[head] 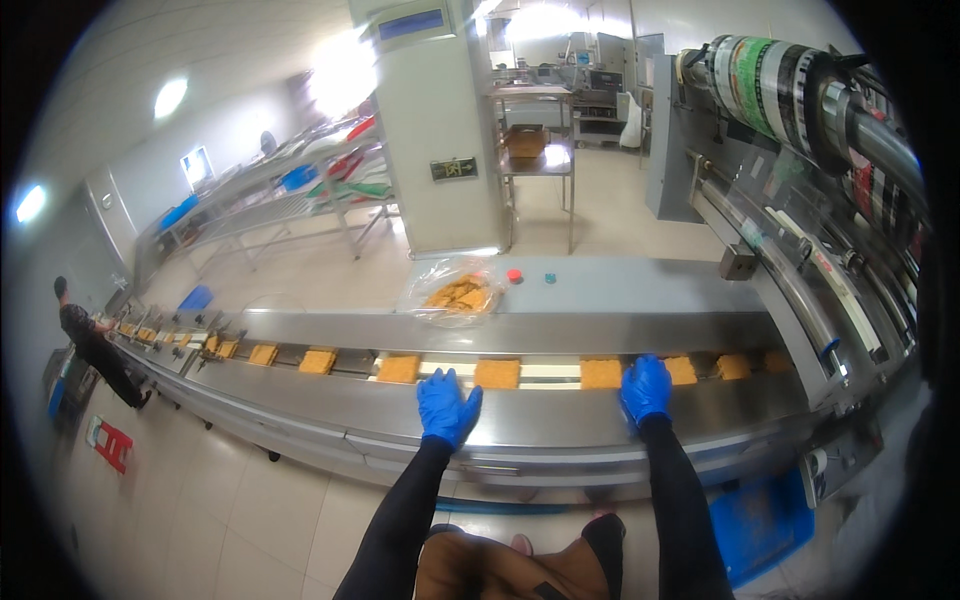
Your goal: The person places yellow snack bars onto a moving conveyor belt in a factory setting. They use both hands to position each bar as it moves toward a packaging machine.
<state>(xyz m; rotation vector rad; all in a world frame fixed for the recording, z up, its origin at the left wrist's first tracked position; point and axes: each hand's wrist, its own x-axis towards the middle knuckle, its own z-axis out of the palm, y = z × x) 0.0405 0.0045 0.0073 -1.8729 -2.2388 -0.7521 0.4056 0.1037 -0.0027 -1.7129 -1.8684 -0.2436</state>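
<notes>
Both my hands wear blue gloves. My left hand rests palm down on the steel front rail of a conveyor, fingers and thumb apart, holding nothing. Its fingertips reach the channel between two square orange-brown food slabs, one slab to the left and another slab to the right. Further right, my right hand lies over the channel between a slab and a partly covered slab. Its fingertips are bent down, and whether they grip anything is hidden.
Behind the channel, a clear plastic bag of broken orange pieces lies near a red button. A wrapping machine with a printed film roll stands right. Below is a blue bin. At far left stands another person beside the line.
</notes>
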